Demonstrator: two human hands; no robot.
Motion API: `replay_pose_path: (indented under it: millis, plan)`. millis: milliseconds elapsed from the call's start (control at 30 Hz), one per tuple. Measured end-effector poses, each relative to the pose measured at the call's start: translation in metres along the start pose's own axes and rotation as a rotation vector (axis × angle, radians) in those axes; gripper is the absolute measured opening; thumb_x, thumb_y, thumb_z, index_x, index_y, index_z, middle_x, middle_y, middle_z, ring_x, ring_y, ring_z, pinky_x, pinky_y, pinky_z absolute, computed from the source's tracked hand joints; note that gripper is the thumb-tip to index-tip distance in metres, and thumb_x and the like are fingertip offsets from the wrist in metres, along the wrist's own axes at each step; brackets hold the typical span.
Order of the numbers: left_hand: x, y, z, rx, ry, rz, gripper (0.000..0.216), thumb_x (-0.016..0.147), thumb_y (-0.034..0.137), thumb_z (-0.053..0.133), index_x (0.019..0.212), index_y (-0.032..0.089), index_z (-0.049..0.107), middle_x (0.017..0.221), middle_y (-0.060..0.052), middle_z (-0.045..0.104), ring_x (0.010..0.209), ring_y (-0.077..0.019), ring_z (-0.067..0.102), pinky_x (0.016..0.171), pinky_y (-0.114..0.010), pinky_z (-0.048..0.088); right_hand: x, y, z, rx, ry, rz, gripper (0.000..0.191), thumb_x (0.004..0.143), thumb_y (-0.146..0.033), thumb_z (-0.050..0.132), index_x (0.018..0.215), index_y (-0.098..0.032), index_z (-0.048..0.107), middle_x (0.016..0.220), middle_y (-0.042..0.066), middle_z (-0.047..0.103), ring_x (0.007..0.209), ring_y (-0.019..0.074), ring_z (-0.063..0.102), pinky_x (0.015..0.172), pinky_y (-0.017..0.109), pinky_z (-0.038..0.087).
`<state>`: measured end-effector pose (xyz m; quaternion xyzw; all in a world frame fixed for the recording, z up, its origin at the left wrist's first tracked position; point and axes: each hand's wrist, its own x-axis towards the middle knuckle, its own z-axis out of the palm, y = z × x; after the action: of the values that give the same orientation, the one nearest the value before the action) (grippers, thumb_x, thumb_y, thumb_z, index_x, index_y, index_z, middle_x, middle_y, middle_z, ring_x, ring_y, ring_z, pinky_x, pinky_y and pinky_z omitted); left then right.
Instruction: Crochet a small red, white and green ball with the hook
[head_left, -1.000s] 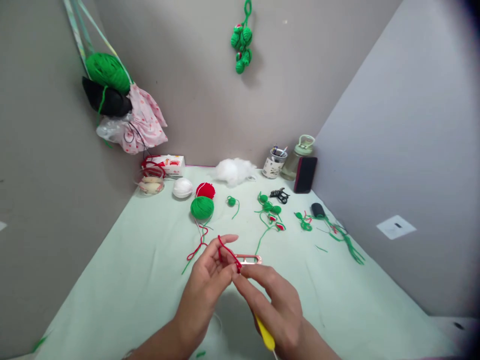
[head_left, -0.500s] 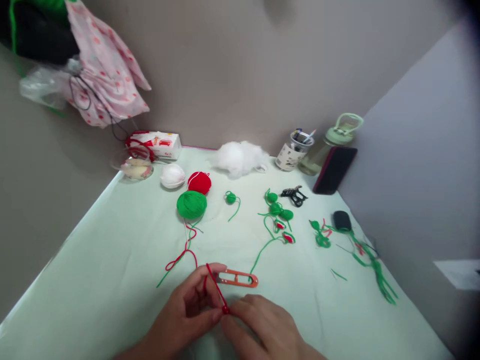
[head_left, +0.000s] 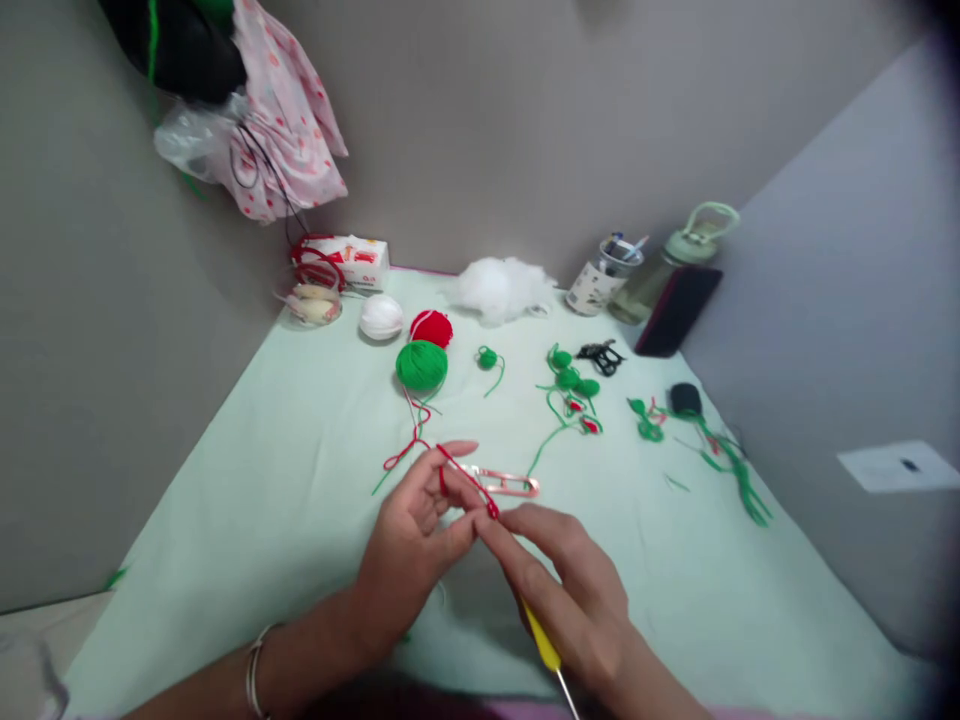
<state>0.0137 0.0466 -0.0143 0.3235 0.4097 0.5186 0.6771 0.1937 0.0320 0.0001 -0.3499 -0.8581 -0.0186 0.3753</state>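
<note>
Red yarn (head_left: 466,474) runs over the raised index finger of my left hand (head_left: 405,545), whose thumb and other fingers pinch a small red crochet piece (head_left: 492,509). My right hand (head_left: 574,585) meets it there, closed round a crochet hook (head_left: 541,636) with a yellow handle; the hook's working tip is hidden by fingers and yarn. Just beyond my fingertips lie orange thread snips (head_left: 517,486). Farther off rest a green yarn ball (head_left: 421,367), a red yarn ball (head_left: 433,327) and a white yarn ball (head_left: 382,318).
Several small green crochet pieces (head_left: 568,379) lie right of centre, near black scissors (head_left: 602,357). White stuffing (head_left: 501,290), a pen cup (head_left: 602,280), a bottle (head_left: 645,290) and a leaning phone (head_left: 678,311) line the back. Green yarn strands (head_left: 744,490) lie at right.
The view has shifted, so the table appears higher and more of both forearms shows. The yellow hook handle has come into sight under my right hand. Both hands keep their hold on the red work.
</note>
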Motion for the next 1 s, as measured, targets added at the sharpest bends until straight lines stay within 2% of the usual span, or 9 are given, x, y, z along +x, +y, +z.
replay_pose_path:
  millis: [67,133,200,267,400,600,767,900,1000]
  plan:
    - [-0.012,0.012,0.007,-0.087,-0.035,-0.010,0.058,0.078,0.025,0.091,0.131,0.024,0.067,0.082,0.003,0.068,0.079,-0.0141,0.065,0.081,-0.026,0.052,0.000,-0.015,-0.003,-0.056,0.109,-0.054,0.041,0.099,-0.006,0.060,0.137,-0.016,0.069,0.107,0.010,0.078,0.105,0.0214,0.076,0.092,0.030,0.066]
    - [-0.024,0.024,0.012,-0.193,-0.081,-0.143,0.062,0.079,0.027,0.090,0.136,0.022,0.067,0.083,0.001,0.069,0.078,-0.0135,0.064,0.081,-0.026,0.052,-0.001,-0.028,-0.004,-0.059,0.161,-0.022,0.044,0.099,-0.006,0.061,0.142,-0.018,0.066,0.112,0.009,0.077,0.107,0.0219,0.076,0.093,0.032,0.067]
    - [-0.033,0.033,0.015,-0.279,-0.127,-0.295,0.063,0.078,0.029,0.091,0.136,0.018,0.069,0.089,-0.002,0.070,0.084,-0.0149,0.065,0.083,-0.026,0.053,-0.002,-0.037,-0.004,0.021,0.220,0.044,0.043,0.102,-0.010,0.060,0.144,-0.020,0.065,0.116,0.008,0.076,0.107,0.0202,0.075,0.089,0.032,0.067]
    - [-0.040,0.037,0.013,-0.318,-0.148,-0.345,0.061,0.076,0.027,0.092,0.133,0.017,0.071,0.091,-0.002,0.070,0.085,-0.0148,0.064,0.083,-0.026,0.054,-0.001,-0.044,-0.004,0.169,0.277,0.122,0.036,0.106,-0.016,0.057,0.140,-0.022,0.067,0.115,0.008,0.077,0.103,0.0188,0.075,0.085,0.032,0.067]
    - [-0.049,0.037,0.001,-0.291,-0.114,-0.256,0.059,0.079,0.020,0.089,0.135,0.017,0.071,0.082,0.001,0.065,0.073,-0.0101,0.059,0.075,-0.022,0.051,0.002,-0.054,-0.006,0.478,0.325,0.295,0.024,0.109,-0.021,0.054,0.120,-0.025,0.076,0.100,0.006,0.079,0.094,0.0199,0.075,0.081,0.036,0.064]
    - [-0.059,0.038,-0.007,-0.181,-0.084,-0.126,0.062,0.079,0.021,0.090,0.137,0.020,0.069,0.077,0.004,0.063,0.074,-0.0107,0.056,0.077,-0.023,0.048,0.002,-0.060,0.004,0.912,0.420,0.540,0.021,0.107,-0.030,0.058,0.102,-0.025,0.078,0.081,0.002,0.073,0.072,0.0183,0.069,0.079,0.040,0.060]
    - [-0.060,0.023,-0.003,-0.122,-0.140,-0.036,0.047,0.082,0.024,0.087,0.128,0.021,0.074,0.089,-0.001,0.070,0.086,-0.0148,0.062,0.086,-0.028,0.050,0.008,-0.064,0.017,0.654,0.471,0.455,0.018,0.105,-0.028,0.063,0.100,-0.027,0.080,0.094,0.005,0.080,0.094,0.0225,0.075,0.084,0.040,0.063]
    - [-0.061,0.015,-0.003,-0.132,-0.074,-0.010,0.051,0.082,0.024,0.089,0.130,0.023,0.074,0.089,0.001,0.071,0.085,-0.0132,0.064,0.088,-0.027,0.051,0.004,-0.069,0.020,0.579,0.464,0.420,0.021,0.105,-0.020,0.060,0.106,-0.027,0.080,0.091,0.004,0.078,0.085,0.0195,0.074,0.074,0.034,0.063]
    - [-0.063,0.014,-0.003,-0.178,-0.063,-0.023,0.054,0.078,0.024,0.093,0.129,0.022,0.075,0.083,0.003,0.070,0.081,-0.0120,0.065,0.085,-0.025,0.051,-0.006,-0.073,0.021,0.362,0.400,0.316,0.028,0.101,-0.012,0.063,0.117,-0.028,0.080,0.104,0.006,0.077,0.093,0.0198,0.075,0.077,0.034,0.064]
